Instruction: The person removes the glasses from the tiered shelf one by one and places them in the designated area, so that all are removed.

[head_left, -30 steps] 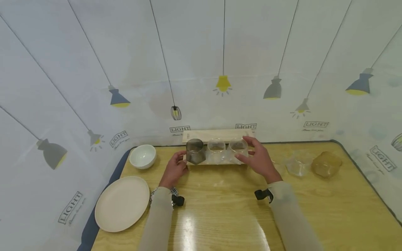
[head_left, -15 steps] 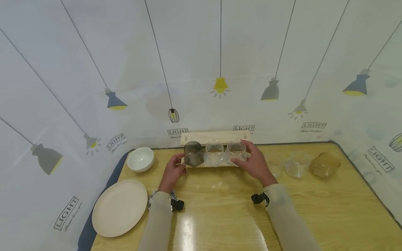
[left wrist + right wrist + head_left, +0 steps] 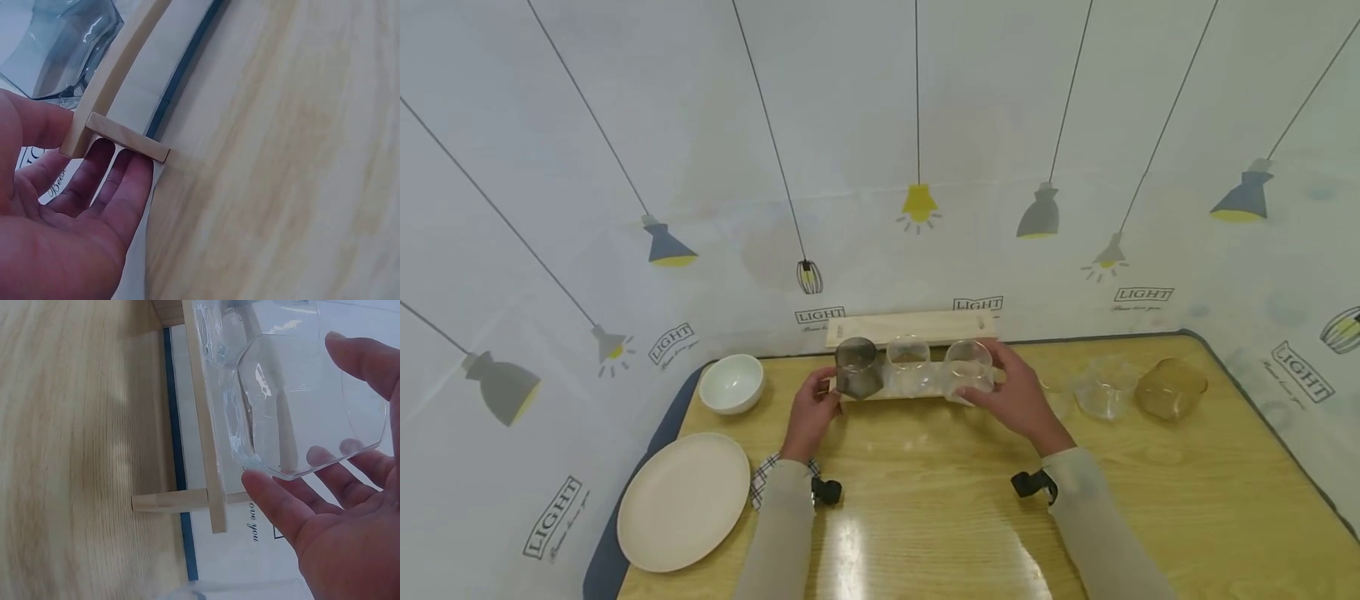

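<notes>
A low wooden stand at the back of the table carries three glasses in a row. A smoky grey glass is at the left end, a clear glass in the middle, and another clear glass at the right end. My left hand holds the stand's left end, its thumb at the top board and fingers under it by the leg. My right hand grips the right-end glass, thumb on one side and fingers round the other, close over the board.
A pale wooden plank is behind the glasses against the wall. To the left are a white bowl, an oval plate and a checked cloth. At right stand a clear faceted glass and an amber one.
The right-end glass has shifted slightly right in my right hand, widening its gap from the middle glass. My left hand stays at the stand's left end. The head view has shifted a little.
</notes>
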The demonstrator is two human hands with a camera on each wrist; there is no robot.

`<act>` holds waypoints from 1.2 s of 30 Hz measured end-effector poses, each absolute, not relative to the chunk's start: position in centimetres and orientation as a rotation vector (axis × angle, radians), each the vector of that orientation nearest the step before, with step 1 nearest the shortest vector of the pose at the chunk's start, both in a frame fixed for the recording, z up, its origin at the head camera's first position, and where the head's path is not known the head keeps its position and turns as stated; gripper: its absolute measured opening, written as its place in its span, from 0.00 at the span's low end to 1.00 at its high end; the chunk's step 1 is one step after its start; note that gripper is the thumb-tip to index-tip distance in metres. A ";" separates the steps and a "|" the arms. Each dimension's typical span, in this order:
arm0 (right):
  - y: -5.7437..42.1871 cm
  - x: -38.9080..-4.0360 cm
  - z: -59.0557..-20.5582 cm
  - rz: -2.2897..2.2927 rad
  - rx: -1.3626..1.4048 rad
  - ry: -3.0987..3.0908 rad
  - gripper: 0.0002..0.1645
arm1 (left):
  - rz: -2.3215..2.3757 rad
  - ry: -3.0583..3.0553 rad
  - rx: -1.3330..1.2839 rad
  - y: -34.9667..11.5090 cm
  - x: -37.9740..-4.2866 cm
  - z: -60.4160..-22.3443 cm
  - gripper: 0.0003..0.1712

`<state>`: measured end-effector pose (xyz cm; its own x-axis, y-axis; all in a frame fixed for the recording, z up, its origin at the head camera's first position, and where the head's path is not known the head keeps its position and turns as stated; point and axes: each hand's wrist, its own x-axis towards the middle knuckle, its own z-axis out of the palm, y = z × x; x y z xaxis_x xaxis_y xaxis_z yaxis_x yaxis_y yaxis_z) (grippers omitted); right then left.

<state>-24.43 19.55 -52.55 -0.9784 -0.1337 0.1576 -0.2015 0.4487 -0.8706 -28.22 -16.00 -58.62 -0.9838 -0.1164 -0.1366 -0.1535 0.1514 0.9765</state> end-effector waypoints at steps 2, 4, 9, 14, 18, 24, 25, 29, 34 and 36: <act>19.8 -23.8 -52.4 1.595 0.322 -2.611 0.51 | 1.977 2.385 -0.280 -16.0 -28.2 -58.7 0.25; 20.2 -23.2 -52.2 1.598 0.340 -2.603 0.51 | 1.953 2.399 -0.277 -16.0 -28.2 -58.7 0.25; 21.2 -21.5 -52.1 1.572 0.367 -2.595 0.50 | 1.948 2.413 -0.243 -16.0 -28.1 -58.6 0.25; 22.4 -19.9 -52.3 1.558 0.364 -2.589 0.50 | 1.969 2.408 -0.199 -16.1 -28.1 -58.6 0.24; 23.5 -18.8 -52.9 1.549 0.363 -2.579 0.49 | 1.953 2.410 -0.202 -16.1 -28.2 -58.8 0.24; 25.7 -17.4 -53.6 1.476 0.349 -2.603 0.48 | 1.936 2.410 -0.204 -16.2 -28.2 -58.7 0.24; 26.0 -17.2 -53.7 1.469 0.346 -2.603 0.48 | 1.934 2.411 -0.201 -16.2 -28.2 -58.6 0.24; 27.6 -16.3 -54.1 1.510 0.301 -2.609 0.48 | 1.918 2.419 -0.201 -16.2 -28.1 -58.3 0.24; 29.4 -15.2 -54.5 1.515 0.232 -2.623 0.46 | 1.892 2.443 -0.201 -16.1 -28.0 -58.4 0.24; 29.9 -14.9 -54.7 1.505 0.211 -2.628 0.45 | 1.877 2.454 -0.203 -16.1 -28.0 -58.4 0.24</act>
